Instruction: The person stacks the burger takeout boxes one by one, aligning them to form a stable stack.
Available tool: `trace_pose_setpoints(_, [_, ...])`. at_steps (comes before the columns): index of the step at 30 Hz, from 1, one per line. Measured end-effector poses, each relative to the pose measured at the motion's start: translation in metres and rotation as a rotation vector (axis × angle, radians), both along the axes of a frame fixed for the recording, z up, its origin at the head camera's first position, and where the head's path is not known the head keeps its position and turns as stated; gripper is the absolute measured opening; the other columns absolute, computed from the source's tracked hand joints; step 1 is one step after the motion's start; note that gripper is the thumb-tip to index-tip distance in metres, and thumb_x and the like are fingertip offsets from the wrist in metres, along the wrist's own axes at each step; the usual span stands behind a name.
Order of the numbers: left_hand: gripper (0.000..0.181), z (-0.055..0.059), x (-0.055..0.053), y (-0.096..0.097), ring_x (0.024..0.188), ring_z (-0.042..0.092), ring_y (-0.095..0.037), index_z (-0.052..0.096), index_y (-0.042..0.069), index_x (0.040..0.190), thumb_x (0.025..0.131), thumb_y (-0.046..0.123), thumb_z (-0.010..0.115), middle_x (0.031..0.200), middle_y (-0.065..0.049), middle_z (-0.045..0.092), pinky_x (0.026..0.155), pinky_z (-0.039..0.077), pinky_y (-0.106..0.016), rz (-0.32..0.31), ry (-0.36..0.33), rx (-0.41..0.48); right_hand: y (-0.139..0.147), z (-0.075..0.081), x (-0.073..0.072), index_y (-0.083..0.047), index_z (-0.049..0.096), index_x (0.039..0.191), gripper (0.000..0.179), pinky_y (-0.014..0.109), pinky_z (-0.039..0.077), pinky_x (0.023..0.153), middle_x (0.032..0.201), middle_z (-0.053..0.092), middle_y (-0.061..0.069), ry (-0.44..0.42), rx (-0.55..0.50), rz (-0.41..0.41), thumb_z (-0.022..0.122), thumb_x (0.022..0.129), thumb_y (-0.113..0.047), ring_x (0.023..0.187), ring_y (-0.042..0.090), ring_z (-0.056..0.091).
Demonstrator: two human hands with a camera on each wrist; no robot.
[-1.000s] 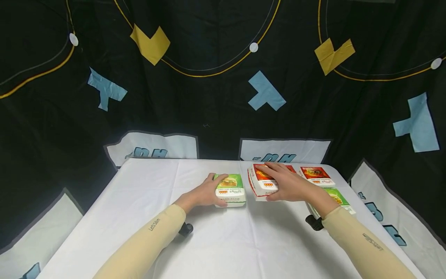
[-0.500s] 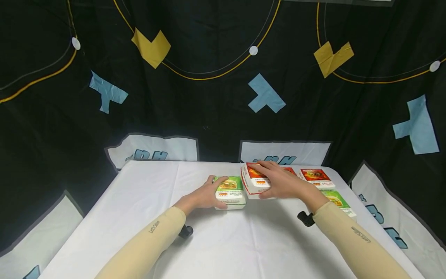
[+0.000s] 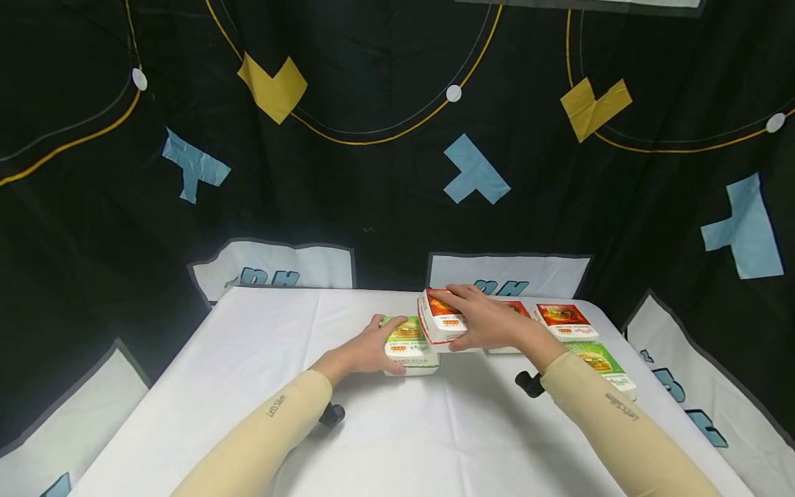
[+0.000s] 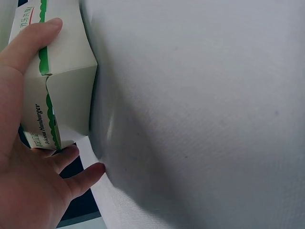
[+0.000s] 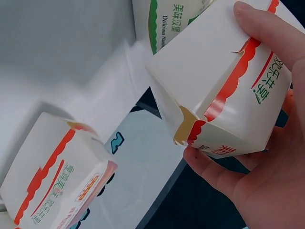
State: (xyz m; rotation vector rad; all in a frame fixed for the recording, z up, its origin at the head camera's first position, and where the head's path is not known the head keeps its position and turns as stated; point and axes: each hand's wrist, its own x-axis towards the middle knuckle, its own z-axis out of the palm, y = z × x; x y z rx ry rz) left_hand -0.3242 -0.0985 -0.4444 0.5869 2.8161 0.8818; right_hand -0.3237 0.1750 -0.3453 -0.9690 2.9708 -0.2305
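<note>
On the white table, my left hand (image 3: pixel 365 348) grips a green-and-white hamburger box (image 3: pixel 406 351) from its left side. In the left wrist view its thumb lies on one side of the box, the other fingers around the far end. My right hand (image 3: pixel 487 324) holds a red-and-white hamburger box (image 3: pixel 437 328), lifted and slightly tilted. The right wrist view shows thumb and fingers on opposite sides of this red box (image 5: pixel 209 71), whose flap gapes at one corner. In the head view it overlaps the right edge of the green box.
Right of my right hand stand another red box (image 3: pixel 514 308), partly hidden by that hand, and a further red box (image 3: pixel 565 319). A second green box (image 3: pixel 601 362) sits in front, near the right edge of the white table (image 3: pixel 385 442). A black curtain (image 3: pixel 373 193) hangs behind.
My right hand has carried the red box leftward, from beside the other red boxes to the green box. My left hand stays in place on the green box.
</note>
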Motion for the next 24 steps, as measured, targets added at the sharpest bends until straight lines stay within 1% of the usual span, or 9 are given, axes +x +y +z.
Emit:
trace_pose_setpoints(5, [0.103, -0.001, 0.0, 0.0, 0.119, 0.049, -0.022, 0.028, 0.038, 0.157, 0.072, 0.045, 0.086, 0.15, -0.012, 0.031, 0.097, 0.047, -0.044, -0.004, -0.005, 0.004, -0.008, -0.001, -0.003, -0.046, 0.025, 0.157, 0.099, 0.056, 0.053, 0.094, 0.164, 0.028, 0.005, -0.022, 0.006, -0.005, 0.084, 0.077, -0.049, 0.145, 0.032, 0.03])
trace_pose_setpoints(9, [0.102, -0.003, 0.0, 0.0, 0.117, 0.049, -0.022, 0.029, 0.038, 0.156, 0.072, 0.043, 0.086, 0.149, -0.011, 0.031, 0.095, 0.047, -0.043, -0.006, -0.008, 0.02, -0.015, -0.001, -0.003, -0.046, 0.026, 0.156, 0.099, 0.053, 0.054, 0.093, 0.163, 0.03, 0.004, -0.029, 0.015, -0.01, 0.085, 0.076, -0.048, 0.144, 0.031, 0.031])
trace_pose_setpoints(13, [0.104, -0.005, 0.0, 0.0, 0.116, 0.049, -0.021, 0.028, 0.035, 0.157, 0.072, 0.045, 0.087, 0.148, -0.012, 0.032, 0.094, 0.047, -0.043, -0.009, -0.016, 0.022, -0.021, -0.003, -0.002, -0.047, 0.028, 0.156, 0.099, 0.052, 0.055, 0.091, 0.162, 0.031, 0.003, -0.047, 0.023, -0.018, 0.086, 0.075, -0.048, 0.142, 0.029, 0.033])
trace_pose_setpoints(17, [0.106, -0.007, 0.001, -0.001, 0.117, 0.049, -0.021, 0.027, 0.034, 0.157, 0.071, 0.047, 0.087, 0.149, -0.012, 0.031, 0.094, 0.048, -0.042, -0.012, -0.035, 0.014, -0.024, -0.005, -0.001, -0.048, 0.028, 0.155, 0.099, 0.053, 0.054, 0.093, 0.162, 0.032, 0.003, -0.067, 0.042, -0.026, 0.086, 0.075, -0.049, 0.142, 0.03, 0.034])
trace_pose_setpoints(20, [0.107, -0.006, 0.001, 0.0, 0.118, 0.049, -0.021, 0.026, 0.032, 0.158, 0.071, 0.047, 0.087, 0.15, -0.012, 0.031, 0.096, 0.048, -0.043, -0.01, -0.032, 0.018, -0.026, -0.005, -0.002, -0.048, 0.028, 0.155, 0.099, 0.052, 0.054, 0.093, 0.162, 0.032, 0.002, -0.06, 0.055, -0.031, 0.086, 0.075, -0.05, 0.142, 0.029, 0.034])
trace_pose_setpoints(24, [0.108, -0.003, 0.0, 0.0, 0.12, 0.048, -0.021, 0.024, 0.031, 0.159, 0.072, 0.048, 0.086, 0.151, -0.011, 0.031, 0.097, 0.048, -0.043, -0.01, -0.011, 0.008, -0.029, -0.003, -0.004, -0.048, 0.027, 0.156, 0.099, 0.051, 0.054, 0.093, 0.161, 0.033, 0.002, -0.047, 0.068, -0.031, 0.085, 0.075, -0.051, 0.141, 0.029, 0.035])
